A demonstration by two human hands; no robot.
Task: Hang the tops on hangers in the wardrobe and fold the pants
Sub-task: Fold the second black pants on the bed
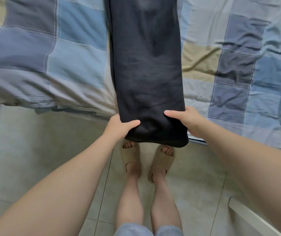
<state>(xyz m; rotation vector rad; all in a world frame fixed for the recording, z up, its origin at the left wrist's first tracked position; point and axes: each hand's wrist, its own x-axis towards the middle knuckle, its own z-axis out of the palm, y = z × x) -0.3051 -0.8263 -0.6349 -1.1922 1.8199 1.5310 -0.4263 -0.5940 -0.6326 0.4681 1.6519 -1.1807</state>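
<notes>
Long black knit pants (146,65) draped over blue patchwork bed (68,53)
Left hand (117,126) and right hand (186,120) grip the near end; fingers hidden underneath, far end cropped.

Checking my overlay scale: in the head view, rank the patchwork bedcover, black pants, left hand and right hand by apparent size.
1. patchwork bedcover, largest, running past the frame.
2. black pants.
3. left hand and right hand: they look alike, each gripping the pants' near end, so I won't rank them.

Dark pants (146,65) lie lengthwise on the bed (78,62) — their near end overhangs the bed's edge. The left hand (119,126) and right hand (185,120) grip that end's corners, thumbs on top — above sandalled feet (146,157).
</notes>
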